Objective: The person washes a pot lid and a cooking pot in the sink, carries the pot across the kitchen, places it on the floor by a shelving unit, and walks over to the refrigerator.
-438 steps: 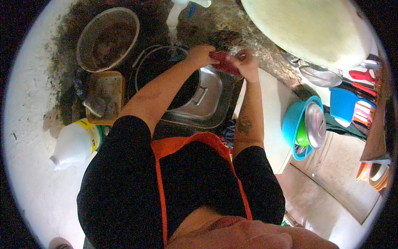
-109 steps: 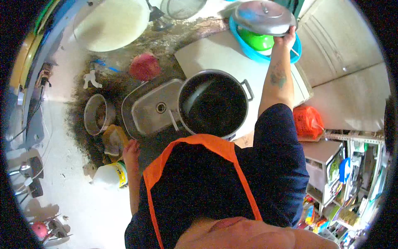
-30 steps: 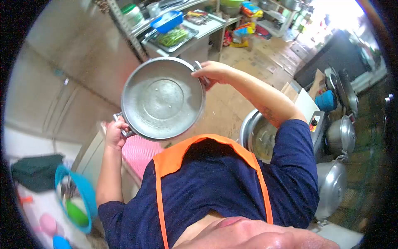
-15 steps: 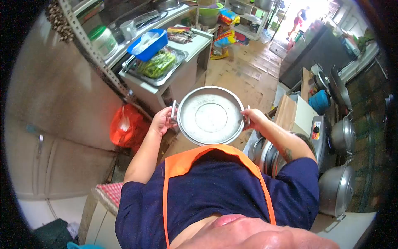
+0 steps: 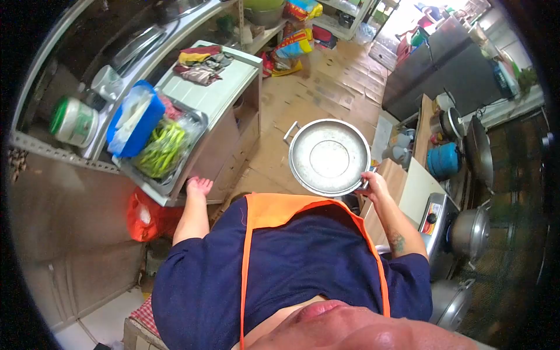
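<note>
A round silver metal pot (image 5: 329, 156) with two loop handles hangs in front of me, its inside facing up. My right hand (image 5: 373, 185) is closed around the handle on its right side. The left handle (image 5: 290, 133) of the pot is free. My left hand (image 5: 200, 186) is apart from it, fingers spread, beside the low counter's front edge. Close to that hand on the counter is a metal tray (image 5: 196, 125) with green vegetables (image 5: 162, 149) in a clear plastic bag. A blue basin (image 5: 137, 119) holding white plastic sits partly over the tray.
Folded cloths (image 5: 203, 64) lie on the white counter top (image 5: 233, 76). A red bag (image 5: 140, 216) is below at left. At right are a gas stove (image 5: 434, 219), a large pot (image 5: 469, 229) and a wooden board (image 5: 391, 198). A fridge (image 5: 443, 64) stands farther back.
My left hand has let go of the pot's left handle and moved left toward the counter. The pot, in my right hand alone, has shifted right. My view has turned.
</note>
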### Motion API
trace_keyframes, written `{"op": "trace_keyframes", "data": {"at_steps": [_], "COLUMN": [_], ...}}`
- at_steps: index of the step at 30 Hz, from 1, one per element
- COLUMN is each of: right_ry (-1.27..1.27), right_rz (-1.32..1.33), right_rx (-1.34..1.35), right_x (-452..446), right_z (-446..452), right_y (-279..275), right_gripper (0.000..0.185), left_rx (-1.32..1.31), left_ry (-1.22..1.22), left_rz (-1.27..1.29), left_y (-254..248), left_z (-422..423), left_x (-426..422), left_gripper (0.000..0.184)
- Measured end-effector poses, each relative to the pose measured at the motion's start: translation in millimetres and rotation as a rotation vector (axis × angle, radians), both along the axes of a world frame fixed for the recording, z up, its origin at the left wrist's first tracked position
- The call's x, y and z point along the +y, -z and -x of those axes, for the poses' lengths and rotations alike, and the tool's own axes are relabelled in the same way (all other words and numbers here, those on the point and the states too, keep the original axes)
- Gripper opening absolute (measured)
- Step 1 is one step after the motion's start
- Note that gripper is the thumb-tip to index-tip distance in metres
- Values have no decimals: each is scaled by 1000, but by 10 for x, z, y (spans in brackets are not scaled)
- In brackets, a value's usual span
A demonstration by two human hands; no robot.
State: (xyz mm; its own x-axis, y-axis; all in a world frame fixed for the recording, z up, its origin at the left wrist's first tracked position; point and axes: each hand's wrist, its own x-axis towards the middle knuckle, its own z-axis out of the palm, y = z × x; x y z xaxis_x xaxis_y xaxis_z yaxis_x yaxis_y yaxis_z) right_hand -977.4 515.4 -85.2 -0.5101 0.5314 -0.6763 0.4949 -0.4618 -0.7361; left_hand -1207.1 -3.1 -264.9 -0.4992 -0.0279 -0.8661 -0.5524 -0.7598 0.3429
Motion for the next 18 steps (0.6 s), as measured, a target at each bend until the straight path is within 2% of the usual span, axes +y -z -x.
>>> {"op": "trace_keyframes", "data": {"at_steps": [1,3,6,8,9,11,13,15,16,18], "right_ry": [-1,-9,39,47,44,53,80,33,24,180], "right_rz": [-1,-52,-27,-20,-23,19,-4,-54,-48,114], "right_rx": [-18,-24,-54,-61,-76,-73,-95,-128,-139,-114], "right_x": [151,418,736,950,1035,1235,1359,1394,1507,1780], "right_z": [127,437,932,1272,1421,1799,2151,2567,2758,3071], "right_y": [81,252,477,653,717,834,887,639,702,867], "right_gripper": [7,15,10,7,7,7,7,7,7,7], "left_rx": [-23,-46,21,26,11,-52,-91,-85,-145,-115], "left_ry": [-43,-146,-244,-427,-430,-653,-740,-898,-988,-964], "left_rz": [17,13,-69,60,61,-88,-66,-57,-106,-104], "left_y": [-58,184,256,208,194,217,95,-65,228,209], "left_z": [17,99,21,39,117,339,546,937,1017,1091], "left_x": [57,21,124,363,458,701,989,1323,1250,1411], "left_gripper": [51,51,57,54,54,52,50,51,49,47]}}
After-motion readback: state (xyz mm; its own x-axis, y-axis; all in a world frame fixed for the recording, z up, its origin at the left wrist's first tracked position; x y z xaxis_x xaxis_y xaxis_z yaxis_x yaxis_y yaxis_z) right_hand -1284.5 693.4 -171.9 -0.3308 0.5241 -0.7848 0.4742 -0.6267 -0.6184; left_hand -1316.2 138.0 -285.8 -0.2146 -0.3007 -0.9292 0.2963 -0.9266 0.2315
